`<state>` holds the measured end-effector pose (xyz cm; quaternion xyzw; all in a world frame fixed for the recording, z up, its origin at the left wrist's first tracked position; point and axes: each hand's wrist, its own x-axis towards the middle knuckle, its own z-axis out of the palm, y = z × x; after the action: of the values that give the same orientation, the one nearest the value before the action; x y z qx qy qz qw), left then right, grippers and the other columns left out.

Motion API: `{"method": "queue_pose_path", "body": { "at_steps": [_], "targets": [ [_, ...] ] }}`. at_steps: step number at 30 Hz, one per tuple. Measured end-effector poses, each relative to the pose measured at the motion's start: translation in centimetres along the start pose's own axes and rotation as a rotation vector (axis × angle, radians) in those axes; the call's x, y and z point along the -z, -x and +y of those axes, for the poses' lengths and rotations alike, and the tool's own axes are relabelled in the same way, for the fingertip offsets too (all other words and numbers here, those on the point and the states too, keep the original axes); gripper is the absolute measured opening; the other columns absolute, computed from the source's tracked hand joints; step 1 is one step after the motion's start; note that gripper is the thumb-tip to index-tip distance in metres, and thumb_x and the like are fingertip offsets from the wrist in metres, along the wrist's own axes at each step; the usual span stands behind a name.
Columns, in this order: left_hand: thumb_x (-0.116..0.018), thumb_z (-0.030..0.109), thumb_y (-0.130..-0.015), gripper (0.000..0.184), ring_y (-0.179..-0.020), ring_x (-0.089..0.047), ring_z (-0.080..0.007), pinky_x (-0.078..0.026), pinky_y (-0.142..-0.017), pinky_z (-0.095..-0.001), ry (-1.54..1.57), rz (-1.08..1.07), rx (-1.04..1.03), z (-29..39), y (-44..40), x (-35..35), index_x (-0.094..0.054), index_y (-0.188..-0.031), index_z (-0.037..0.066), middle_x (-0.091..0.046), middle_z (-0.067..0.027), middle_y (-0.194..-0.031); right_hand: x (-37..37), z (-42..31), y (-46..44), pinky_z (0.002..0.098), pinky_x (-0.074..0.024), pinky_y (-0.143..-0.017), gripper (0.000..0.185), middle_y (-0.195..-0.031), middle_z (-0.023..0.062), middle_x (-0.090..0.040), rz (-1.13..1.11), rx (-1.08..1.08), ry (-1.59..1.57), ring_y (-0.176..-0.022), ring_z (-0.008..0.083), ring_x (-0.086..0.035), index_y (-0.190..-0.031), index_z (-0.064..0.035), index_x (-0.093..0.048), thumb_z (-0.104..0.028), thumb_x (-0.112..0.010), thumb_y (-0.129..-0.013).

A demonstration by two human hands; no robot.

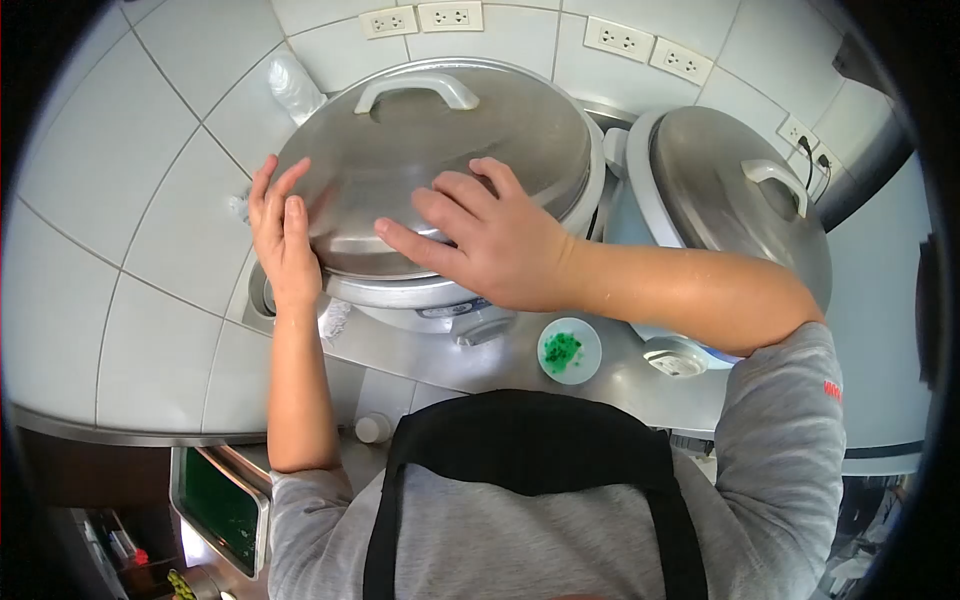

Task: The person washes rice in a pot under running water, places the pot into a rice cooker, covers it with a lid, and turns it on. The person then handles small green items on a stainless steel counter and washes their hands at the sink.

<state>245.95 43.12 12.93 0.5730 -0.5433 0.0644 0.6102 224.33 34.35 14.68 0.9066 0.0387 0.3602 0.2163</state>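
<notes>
A large round cooker (400,293) with a domed metal lid (430,150) stands on the metal counter, the lid on top. My left hand (284,232) is at the lid's left edge, fingers spread and pointing up, holding nothing. Over the front part of the lid is my right hand (480,230), its fingers apart and slightly bent, with nothing in it. Whether its fingertips touch the metal I cannot tell. In front of the cooker sits a small white bowl (569,351) with green bits inside.
A second lidded cooker (690,180) stands at the right. A clear plastic bag (294,86) lies behind the first, near wall outlets (450,16). At the lower left is a metal tray (262,520) holding something green. A white capped container (373,428) is below the counter edge.
</notes>
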Motion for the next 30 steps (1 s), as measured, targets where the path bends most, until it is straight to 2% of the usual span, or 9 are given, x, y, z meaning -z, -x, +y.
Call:
{"method": "queue_pose_path", "body": {
  "at_steps": [7,10,13,14,16,19,21,23,30],
  "targets": [
    [-0.048,0.022,-0.089,0.025,-0.121,-0.036,-0.0272,-0.033,-0.095,-0.0374,-0.163,-0.002,0.063,-0.4,1.1,-0.3,-0.061,-0.101,0.005,-0.045,-0.0154,-0.124,-0.8,2.9,1.8,0.0408,-0.0372,-0.088,0.040,-0.107,0.0119,-0.049,-0.159,0.059,-0.446,-0.100,0.0275,-0.049,-0.117,-0.0076,-0.050,-0.016,-0.056,-0.079],
    [-0.053,0.022,-0.084,0.026,-0.122,-0.035,-0.0309,-0.029,-0.099,-0.0402,-0.239,-0.011,-0.011,0.1,1.5,-0.3,-0.058,-0.102,0.004,-0.043,-0.0158,-0.126,0.2,7.6,0.5,0.0386,-0.0383,-0.089,0.033,-0.107,0.0128,-0.051,0.027,0.100,-0.443,-0.101,0.0292,-0.049,-0.111,-0.0061,-0.053,-0.013,-0.054,-0.079],
    [-0.059,0.029,-0.077,0.038,-0.123,-0.032,-0.0360,-0.026,-0.100,-0.0445,-0.384,-0.036,-0.154,2.6,3.4,-1.1,-0.055,-0.106,0.004,-0.040,-0.0169,-0.128,-1.6,18.8,0.3,0.0384,-0.0443,-0.079,0.022,-0.096,0.0173,-0.059,-0.084,-0.538,-0.272,-0.089,0.0313,-0.056,-0.098,-0.0025,-0.057,-0.013,-0.049,-0.081],
    [-0.060,0.033,-0.075,0.043,-0.123,-0.031,-0.0377,-0.025,-0.100,-0.0462,-0.409,-0.072,-0.189,3.2,4.2,-1.6,-0.055,-0.107,0.005,-0.039,-0.0173,-0.129,-2.4,22.8,0.8,0.0405,-0.0461,-0.072,0.021,-0.082,0.0180,-0.062,-0.343,-0.720,-0.178,-0.076,0.0323,-0.059,-0.089,-0.0005,-0.060,-0.015,-0.047,-0.080],
    [-0.061,0.039,-0.072,0.051,-0.124,-0.029,-0.0402,-0.023,-0.100,-0.0487,-0.473,-0.120,-0.214,3.5,4.9,-2.2,-0.054,-0.108,0.005,-0.037,-0.0181,-0.130,-7.0,30.5,4.0,0.0396,-0.0480,-0.060,0.024,-0.066,0.0188,-0.060,-0.987,-0.608,0.054,-0.063,0.0270,-0.061,-0.068,0.0016,-0.061,-0.016,-0.049,-0.079],
    [-0.058,0.051,-0.070,0.060,-0.123,-0.029,-0.0420,-0.024,-0.098,-0.0498,-0.566,-0.127,-0.173,2.9,5.0,-2.5,-0.055,-0.109,0.006,-0.036,-0.0195,-0.131,-13.2,34.8,9.9,0.0400,-0.0527,-0.061,0.032,-0.089,0.0172,-0.061,-0.977,-1.324,-0.380,-0.072,0.0261,-0.062,-0.100,0.0029,-0.057,-0.025,-0.053,-0.084],
    [-0.054,0.051,-0.074,0.059,-0.124,-0.028,-0.0418,-0.022,-0.099,-0.0497,-0.573,-0.141,-0.177,2.9,4.7,-2.2,-0.055,-0.110,0.006,-0.036,-0.0196,-0.132,-16.0,34.7,11.9,0.0450,-0.0519,-0.070,0.042,-0.104,0.0237,-0.056,-0.978,-1.558,-0.485,-0.084,0.0328,-0.059,-0.112,0.0021,-0.053,-0.030,-0.053,-0.085],
    [-0.057,0.058,-0.068,0.064,-0.122,-0.031,-0.0421,-0.026,-0.096,-0.0493,-0.565,-0.140,-0.154,2.3,4.8,-1.9,-0.059,-0.107,0.008,-0.039,-0.0202,-0.129,-19.0,35.1,13.2,0.0463,-0.0500,-0.061,0.043,-0.096,0.0205,-0.056,-1.179,-1.533,-0.624,-0.075,0.0314,-0.058,-0.114,0.0017,-0.050,-0.031,-0.050,-0.085],
    [-0.048,0.066,-0.072,0.070,-0.121,-0.032,-0.0437,-0.025,-0.096,-0.0530,-0.552,-0.205,-0.146,1.4,4.6,-1.7,-0.057,-0.108,0.006,-0.039,-0.0229,-0.128,-19.2,33.3,11.9,0.0459,-0.0480,-0.060,0.033,-0.078,0.0157,-0.056,-0.846,-1.466,-0.644,-0.068,0.0286,-0.059,-0.095,0.0009,-0.056,-0.030,-0.047,-0.088]
  ]
}}
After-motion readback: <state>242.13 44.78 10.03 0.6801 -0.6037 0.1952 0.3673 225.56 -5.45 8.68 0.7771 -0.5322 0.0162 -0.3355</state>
